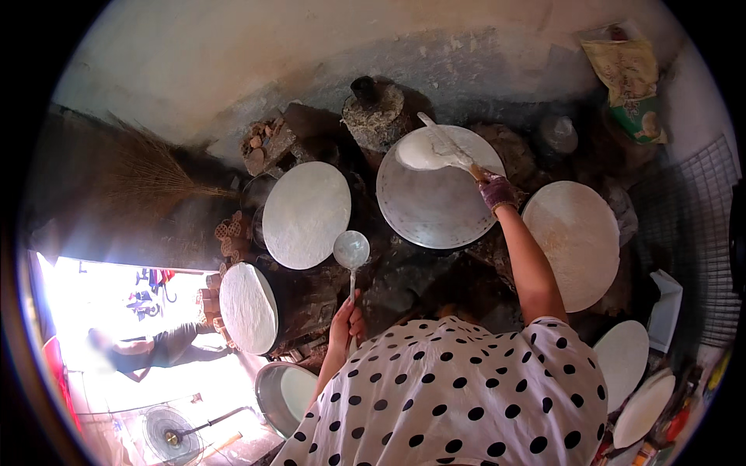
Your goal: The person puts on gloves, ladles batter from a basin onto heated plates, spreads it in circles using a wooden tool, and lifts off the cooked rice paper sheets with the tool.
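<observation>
My left hand (348,320) grips the handle of a metal ladle (351,249), whose bowl hangs between two griddles and is coated with a whitish film. A purple glove covers my right hand (497,191), which holds a batter-coated spreader (449,145) by its wooden end. The spreader lies across a pool of white batter (418,152) on the far part of a round grey griddle (434,207). The rest of that griddle shows bare metal. Left of it, a second griddle carries a pale, thin round sheet (307,215). A browning sheet (572,247) covers another griddle at my right.
A metal pot (265,393) of white batter stands by my left side. More pale rounds lie at far left (249,309) and lower right (622,364). Perforated briquettes (230,233), a twig broom (169,175), a stove pipe (364,90) and a floor fan (172,437) surround the workplace. A person sits in the doorway.
</observation>
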{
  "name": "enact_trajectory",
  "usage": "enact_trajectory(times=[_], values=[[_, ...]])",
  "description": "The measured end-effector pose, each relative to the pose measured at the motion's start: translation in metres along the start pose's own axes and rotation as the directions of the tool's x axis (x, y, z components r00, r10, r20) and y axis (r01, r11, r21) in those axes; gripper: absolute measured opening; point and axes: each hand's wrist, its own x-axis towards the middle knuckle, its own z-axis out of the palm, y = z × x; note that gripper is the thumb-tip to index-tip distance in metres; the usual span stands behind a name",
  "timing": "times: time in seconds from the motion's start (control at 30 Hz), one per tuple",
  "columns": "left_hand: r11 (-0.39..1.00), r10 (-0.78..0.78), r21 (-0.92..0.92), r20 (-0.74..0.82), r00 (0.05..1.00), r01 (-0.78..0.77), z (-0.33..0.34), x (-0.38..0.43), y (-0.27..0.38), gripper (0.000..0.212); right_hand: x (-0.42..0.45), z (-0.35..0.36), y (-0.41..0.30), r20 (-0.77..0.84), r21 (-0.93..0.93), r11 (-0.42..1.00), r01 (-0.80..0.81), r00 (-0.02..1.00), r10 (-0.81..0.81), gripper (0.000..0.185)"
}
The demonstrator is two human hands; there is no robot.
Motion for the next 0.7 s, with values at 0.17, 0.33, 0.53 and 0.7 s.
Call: enact_trajectory(times=[0.17, 0.33, 0.53, 0.7], values=[[0.995, -0.100, -0.021, -0.010, 0.995, 0.099, 0.001, 0.010, 0.003, 0.029, -0.008, 0.031, -0.034, 0.099, -0.321, 0.944, 0.072, 0.994, -0.042, 0.043], [0.994, -0.074, -0.074, 0.093, 0.993, 0.081, 0.005, 0.015, 0.007, 0.031, 0.009, 0.012, 0.009, 0.190, -0.164, 0.945, 0.282, 0.949, -0.250, 0.044], [0.994, -0.056, -0.096, 0.046, 0.997, 0.060, -0.001, 0.018, 0.007, 0.031, -0.014, 0.005, -0.040, 0.042, -0.419, 0.890, 0.180, 0.983, -0.178, 0.042], [0.993, -0.033, -0.109, 0.069, 0.997, 0.040, 0.009, 0.010, 0.007, 0.033, -0.024, -0.003, -0.028, 0.267, -0.377, 0.897, 0.230, 0.954, -0.132, 0.040]])
